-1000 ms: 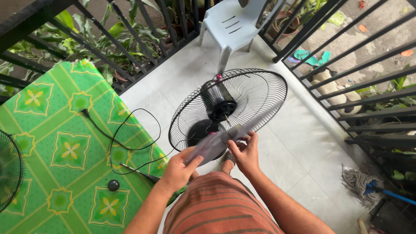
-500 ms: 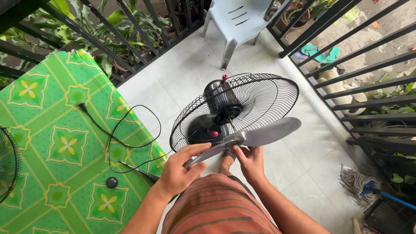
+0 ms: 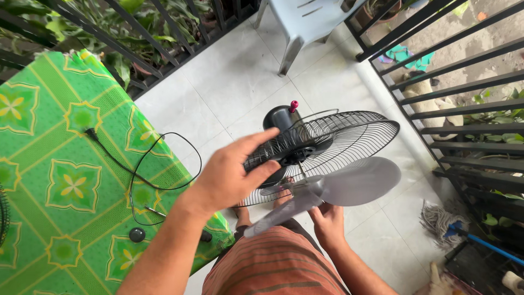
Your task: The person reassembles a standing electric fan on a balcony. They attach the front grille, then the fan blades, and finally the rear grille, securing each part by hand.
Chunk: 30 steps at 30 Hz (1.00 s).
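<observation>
My left hand (image 3: 234,172) reaches forward with fingers spread, its fingertips touching the rear black wire guard (image 3: 349,134) of an electric fan. The black motor housing (image 3: 281,117) with a red knob on top sits behind the guard. My right hand (image 3: 327,221) holds the grey translucent fan blade (image 3: 349,183) from below, just in front of the guard and above my lap.
A table with a green patterned cloth (image 3: 60,186) stands at the left, with a black power cord (image 3: 147,175) and a small black cap (image 3: 137,235) on it. A pale plastic chair (image 3: 305,22) stands ahead. Black railings (image 3: 453,87) bound the tiled balcony. A mop (image 3: 447,224) lies at the right.
My left hand let go of the blade and moved up to the wire guard. The blade is now in my right hand alone and has shifted right. The guard has tilted.
</observation>
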Available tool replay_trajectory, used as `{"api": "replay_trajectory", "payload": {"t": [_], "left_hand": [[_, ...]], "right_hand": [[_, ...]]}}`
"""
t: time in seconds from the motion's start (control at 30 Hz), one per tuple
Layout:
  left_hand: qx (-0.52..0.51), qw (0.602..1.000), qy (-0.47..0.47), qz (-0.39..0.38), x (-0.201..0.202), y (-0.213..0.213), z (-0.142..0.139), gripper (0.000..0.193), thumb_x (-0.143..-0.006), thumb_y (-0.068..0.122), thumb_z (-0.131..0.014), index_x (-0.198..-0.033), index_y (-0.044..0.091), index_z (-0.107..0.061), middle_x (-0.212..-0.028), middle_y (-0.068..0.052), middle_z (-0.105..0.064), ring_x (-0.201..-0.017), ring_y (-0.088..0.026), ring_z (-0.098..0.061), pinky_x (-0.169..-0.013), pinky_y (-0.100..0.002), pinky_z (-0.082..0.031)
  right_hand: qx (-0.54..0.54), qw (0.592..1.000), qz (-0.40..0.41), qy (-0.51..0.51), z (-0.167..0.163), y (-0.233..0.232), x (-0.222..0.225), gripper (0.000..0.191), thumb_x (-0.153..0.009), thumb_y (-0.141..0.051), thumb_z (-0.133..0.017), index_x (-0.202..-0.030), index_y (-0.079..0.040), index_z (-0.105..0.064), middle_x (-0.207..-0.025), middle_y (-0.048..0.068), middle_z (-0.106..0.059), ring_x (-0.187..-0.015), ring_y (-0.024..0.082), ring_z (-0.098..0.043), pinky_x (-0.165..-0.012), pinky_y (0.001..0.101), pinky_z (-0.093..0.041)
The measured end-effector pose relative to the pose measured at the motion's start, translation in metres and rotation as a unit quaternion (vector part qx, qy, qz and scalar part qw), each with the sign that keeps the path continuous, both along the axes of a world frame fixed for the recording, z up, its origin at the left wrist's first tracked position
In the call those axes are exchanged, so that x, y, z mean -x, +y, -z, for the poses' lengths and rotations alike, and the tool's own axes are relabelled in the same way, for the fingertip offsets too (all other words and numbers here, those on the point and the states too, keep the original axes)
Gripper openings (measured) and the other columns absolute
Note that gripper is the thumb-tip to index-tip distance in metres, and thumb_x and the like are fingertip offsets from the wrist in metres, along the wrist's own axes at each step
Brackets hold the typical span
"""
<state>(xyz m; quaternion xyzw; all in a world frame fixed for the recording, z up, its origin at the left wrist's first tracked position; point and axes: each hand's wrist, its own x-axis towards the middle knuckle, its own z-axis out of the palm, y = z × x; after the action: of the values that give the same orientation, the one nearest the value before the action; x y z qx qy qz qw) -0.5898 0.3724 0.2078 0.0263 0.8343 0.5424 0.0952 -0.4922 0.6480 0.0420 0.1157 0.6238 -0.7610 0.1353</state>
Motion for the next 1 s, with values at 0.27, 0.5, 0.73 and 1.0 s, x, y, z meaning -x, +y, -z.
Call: {"api": "replay_trajectory", "payload": {"t": [0.27, 0.5, 0.73, 1.0], "left_hand": [[0.003, 0.985, 0.167, 0.028, 0.001, 0.003, 0.014, 0.052, -0.092, 0.007, -0.073, -0.142, 0.005, -0.058, -0.133, -0.016, -0.069, -0.118, -0.035, -0.068, -0.100, -0.041, -0.055], [-0.023, 0.988, 0.150, 0.021, -0.007, 0.004, 0.019, 0.058, -0.087, 0.002, -0.073, -0.142, 0.004, -0.058, -0.136, -0.016, -0.068, -0.113, -0.033, -0.069, -0.098, -0.039, -0.057], [-0.024, 0.985, 0.167, 0.032, -0.008, 0.003, 0.018, 0.059, -0.084, 0.001, -0.072, -0.141, 0.002, -0.058, -0.138, -0.016, -0.067, -0.123, -0.034, -0.068, -0.105, -0.042, -0.055], [-0.022, 0.987, 0.154, 0.030, -0.013, 0.006, 0.021, 0.064, -0.076, 0.003, -0.072, -0.139, 0.001, -0.061, -0.138, -0.017, -0.067, -0.123, -0.034, -0.067, -0.107, -0.042, -0.055]], "right_hand": [[0.003, 0.998, 0.013, -0.055, -0.006, -0.002, 0.006, 0.054, -0.088, -0.013, -0.073, -0.137, 0.000, -0.052, -0.123, 0.013, -0.066, -0.109, 0.022, -0.066, -0.089, 0.0367, -0.055], [-0.079, 0.989, 0.013, -0.126, -0.001, -0.004, -0.001, 0.047, -0.090, -0.014, -0.069, -0.133, -0.002, -0.055, -0.120, 0.013, -0.068, -0.103, 0.020, -0.068, -0.084, 0.0358, -0.058], [-0.148, 0.978, -0.030, -0.147, 0.011, 0.004, -0.011, 0.038, -0.091, -0.015, -0.068, -0.126, -0.001, -0.059, -0.114, 0.013, -0.069, -0.099, 0.021, -0.068, -0.082, 0.0358, -0.058], [-0.189, 0.967, -0.056, -0.161, 0.015, 0.006, -0.013, 0.029, -0.092, -0.015, -0.067, -0.117, -0.001, -0.063, -0.107, 0.013, -0.071, -0.095, 0.021, -0.069, -0.079, 0.0359, -0.057]]}}
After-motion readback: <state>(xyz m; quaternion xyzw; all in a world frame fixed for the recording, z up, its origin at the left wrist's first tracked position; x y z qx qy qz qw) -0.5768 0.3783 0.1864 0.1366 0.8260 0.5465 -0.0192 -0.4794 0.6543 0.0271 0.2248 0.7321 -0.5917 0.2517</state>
